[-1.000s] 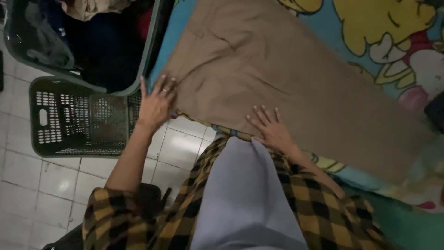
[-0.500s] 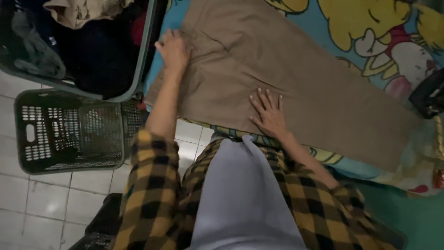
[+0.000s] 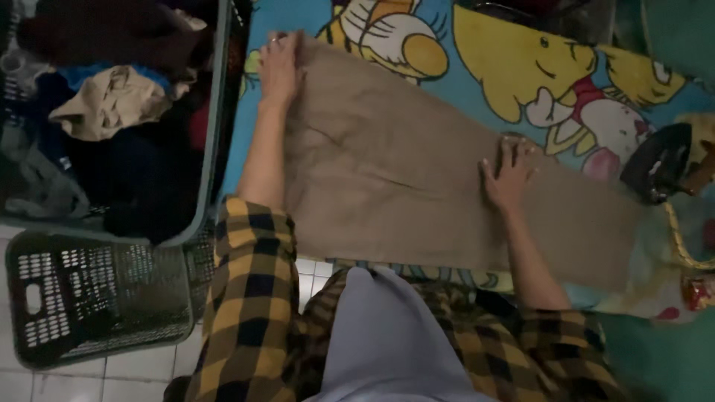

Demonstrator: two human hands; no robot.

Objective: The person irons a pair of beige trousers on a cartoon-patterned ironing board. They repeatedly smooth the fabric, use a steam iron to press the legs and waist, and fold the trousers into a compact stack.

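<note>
**Two hands flat on one tan garment**

Landmark: the tan garment (image 3: 417,179), one piece, spread flat along a cartoon-print sheet (image 3: 514,67) in blue and yellow.

Far left of the garment: two laundry baskets. The upper basket (image 3: 216,112), grey-rimmed, is full of clothes: dark pieces, one beige crumpled item, some blue and red showing. Count of items inside cannot be told. The lower basket (image 3: 89,298), dark with a perforated wall, stands on white floor tiles; contents unclear in the dim light.

At the garment's left end: left hand (image 3: 279,67), fingers together and extended, palm pressed down on the cloth edge, not gripping anything.

On the garment's middle-right stretch: right hand (image 3: 508,173), fingers spread wide and laid flat on the fabric, holding nothing.

Both arms wear yellow-and-black checked sleeves.

Right of the garment, just off its far end: one dark clothes iron (image 3: 659,167) resting on the sheet, apart from both hands.
</note>
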